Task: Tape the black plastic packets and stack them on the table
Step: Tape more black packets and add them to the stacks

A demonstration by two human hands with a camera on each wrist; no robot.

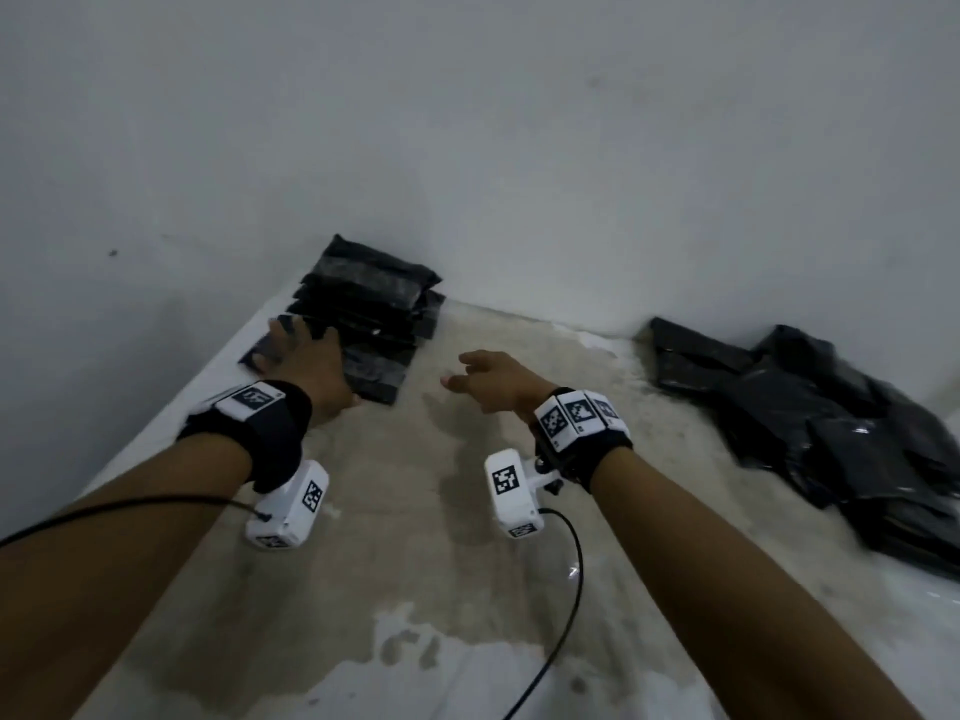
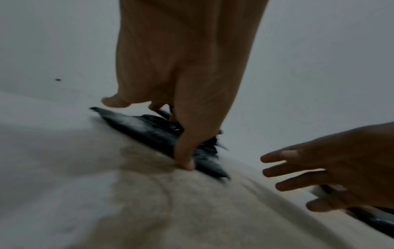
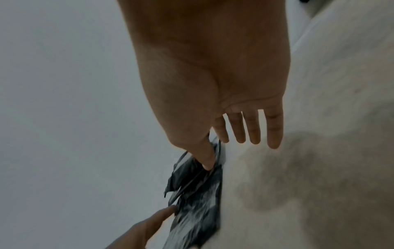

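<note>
A stack of taped black plastic packets sits in the far left corner of the table, against the wall. My left hand lies on the near packets of that stack with its fingers spread. In the left wrist view its thumb presses down at the edge of the packet. My right hand hovers to the right of the stack, fingers straight and spread, holding nothing. The right wrist view shows the same stack beyond its thumb. No tape is in view.
A loose heap of black plastic packets lies at the right of the table by the wall. White walls close off the far and left sides. A black cable runs from my right wrist across the stained tabletop.
</note>
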